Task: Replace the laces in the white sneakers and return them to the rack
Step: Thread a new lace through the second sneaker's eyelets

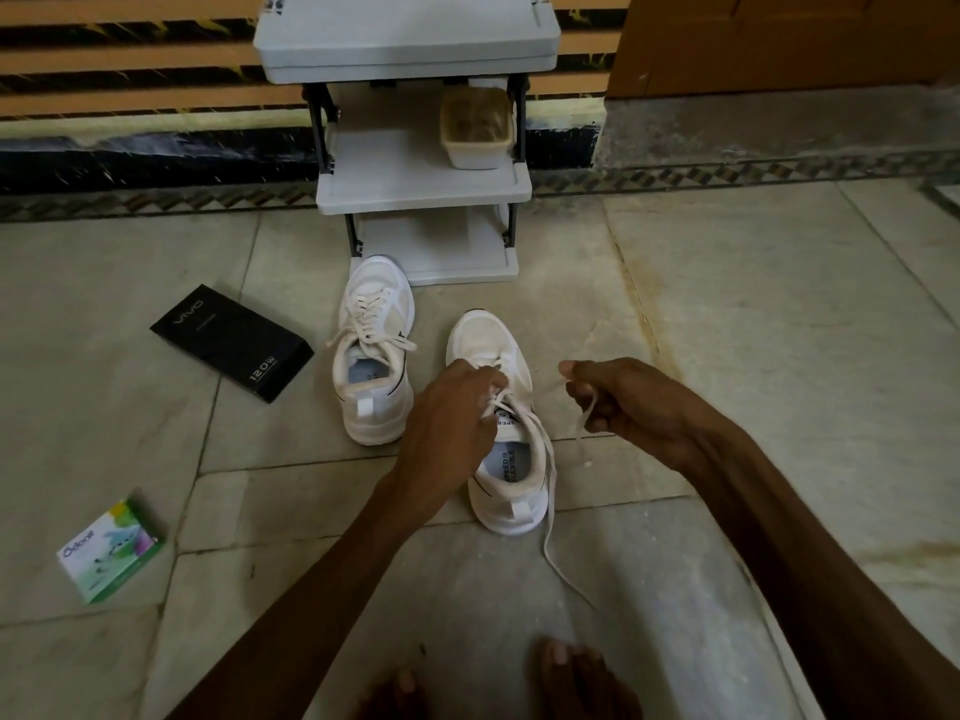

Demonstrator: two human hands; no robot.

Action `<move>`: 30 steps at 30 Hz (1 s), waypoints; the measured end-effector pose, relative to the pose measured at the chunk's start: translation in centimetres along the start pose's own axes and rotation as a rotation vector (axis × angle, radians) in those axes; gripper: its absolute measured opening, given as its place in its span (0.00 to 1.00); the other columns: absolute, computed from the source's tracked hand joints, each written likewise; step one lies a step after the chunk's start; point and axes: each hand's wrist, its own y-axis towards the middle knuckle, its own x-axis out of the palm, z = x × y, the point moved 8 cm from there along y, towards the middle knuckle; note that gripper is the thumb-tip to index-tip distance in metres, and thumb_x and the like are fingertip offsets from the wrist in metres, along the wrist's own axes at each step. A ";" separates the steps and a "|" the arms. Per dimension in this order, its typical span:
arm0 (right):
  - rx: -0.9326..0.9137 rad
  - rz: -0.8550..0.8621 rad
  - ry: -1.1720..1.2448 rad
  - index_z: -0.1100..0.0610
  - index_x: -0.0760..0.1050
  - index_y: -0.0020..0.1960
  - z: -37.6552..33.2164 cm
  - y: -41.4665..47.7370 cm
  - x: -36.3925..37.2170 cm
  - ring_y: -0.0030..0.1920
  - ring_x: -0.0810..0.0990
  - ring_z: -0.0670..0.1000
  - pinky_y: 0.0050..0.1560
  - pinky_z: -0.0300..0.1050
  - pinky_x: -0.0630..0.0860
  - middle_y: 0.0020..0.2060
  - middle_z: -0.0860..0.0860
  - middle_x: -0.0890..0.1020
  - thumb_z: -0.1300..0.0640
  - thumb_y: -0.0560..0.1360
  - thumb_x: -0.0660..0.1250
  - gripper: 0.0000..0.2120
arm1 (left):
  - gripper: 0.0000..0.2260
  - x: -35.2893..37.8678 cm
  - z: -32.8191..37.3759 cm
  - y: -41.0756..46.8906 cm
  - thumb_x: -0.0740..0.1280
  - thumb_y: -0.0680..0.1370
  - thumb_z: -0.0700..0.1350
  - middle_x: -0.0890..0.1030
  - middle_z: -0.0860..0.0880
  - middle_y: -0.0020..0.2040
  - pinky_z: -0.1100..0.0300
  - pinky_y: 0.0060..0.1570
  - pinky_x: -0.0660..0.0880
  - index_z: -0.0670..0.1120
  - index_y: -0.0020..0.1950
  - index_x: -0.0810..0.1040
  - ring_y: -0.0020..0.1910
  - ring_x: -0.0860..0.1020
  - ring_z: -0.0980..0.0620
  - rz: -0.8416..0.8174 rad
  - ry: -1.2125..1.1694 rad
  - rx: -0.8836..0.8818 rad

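Grey shoe rack (389, 163): no sneakers on its shelves yet. Laced sneaker (374, 356) on the floor before it; second sneaker (511, 475) beside it, lacing loose. Judged about halfway. Left hand (452, 407) pinches the lace (550, 475) at the eyelets, fingers curled. Right hand (618, 402) fingers closed on the other end.

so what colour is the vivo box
The vivo box is black with pale lettering; head view.

Floor (727, 304), sneakers (375, 350), rack (423, 194), black box (231, 341), green box (110, 550)
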 end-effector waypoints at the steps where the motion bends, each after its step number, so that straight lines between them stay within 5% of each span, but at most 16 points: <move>1: -0.036 -0.034 -0.039 0.54 0.73 0.31 -1.0 -0.6 0.3 0.30 0.64 0.46 0.34 0.40 0.68 0.28 0.48 0.70 0.50 0.77 0.67 0.17 | 0.17 0.4 0.4 0.2 0.70 0.72 0.43 0.76 0.54 0.55 0.67 0.49 0.68 0.54 0.60 0.79 0.52 0.76 0.56 -0.062 -0.020 0.031; 4: -0.160 -0.136 -0.178 0.54 0.74 0.28 -4.1 -2.8 1.4 0.29 0.63 0.46 0.33 0.37 0.68 0.26 0.48 0.68 0.47 0.77 0.66 0.20 | 0.10 0.3 2.0 0.6 0.71 0.75 0.49 0.78 0.53 0.42 0.62 0.40 0.70 0.54 0.55 0.81 0.39 0.75 0.56 -0.197 -0.161 0.058; 7: -0.267 -0.220 -0.354 0.53 0.82 0.36 -5.6 -4.4 2.0 0.31 0.67 0.46 0.34 0.35 0.68 0.29 0.51 0.73 0.49 0.76 0.66 0.13 | 0.04 -1.8 3.8 1.3 0.69 0.76 0.47 0.79 0.51 0.32 0.63 0.34 0.69 0.51 0.46 0.84 0.31 0.76 0.56 -0.142 -0.243 0.088; 11: -0.223 -0.173 -0.729 0.56 0.83 0.40 -2.7 -3.5 1.2 0.30 0.75 0.42 0.32 0.31 0.71 0.30 0.48 0.80 0.49 0.73 0.71 0.11 | 0.05 -6.3 4.0 2.9 0.68 0.76 0.44 0.77 0.54 0.31 0.71 0.32 0.66 0.48 0.45 0.84 0.29 0.72 0.62 0.101 -0.364 0.032; 14: -0.181 -0.179 -0.888 0.57 0.83 0.40 0.4 -2.0 1.6 0.32 0.82 0.47 0.36 0.38 0.78 0.32 0.49 0.84 0.51 0.74 0.71 0.10 | 0.04 -7.5 4.7 3.2 0.68 0.76 0.43 0.78 0.55 0.33 0.71 0.34 0.68 0.49 0.43 0.82 0.31 0.74 0.63 0.119 -0.391 0.037; 19: -0.284 -0.109 -0.668 0.61 0.83 0.41 0.4 -1.2 2.7 0.34 0.85 0.49 0.40 0.42 0.82 0.33 0.52 0.85 0.56 0.74 0.71 0.09 | 0.06 -6.9 4.6 2.9 0.68 0.76 0.41 0.81 0.53 0.38 0.54 0.39 0.80 0.50 0.51 0.81 0.36 0.81 0.54 0.089 -0.471 0.016; 23: -0.287 0.035 -0.462 0.57 0.84 0.47 0.5 -0.5 2.9 0.39 0.85 0.50 0.46 0.46 0.82 0.38 0.53 0.86 0.51 0.77 0.67 0.12 | 0.14 -6.1 2.9 2.4 0.66 0.76 0.39 0.81 0.53 0.43 0.53 0.41 0.81 0.51 0.59 0.75 0.38 0.81 0.57 0.051 -0.401 -0.016; 30: -0.285 0.229 -0.176 0.62 0.84 0.42 1.1 -0.3 2.5 0.38 0.85 0.56 0.45 0.52 0.83 0.40 0.56 0.85 0.58 0.73 0.73 0.07 | 0.03 -2.5 -1.5 0.1 0.69 0.73 0.40 0.82 0.53 0.40 0.57 0.45 0.77 0.48 0.42 0.80 0.42 0.81 0.51 -0.160 -0.068 -0.138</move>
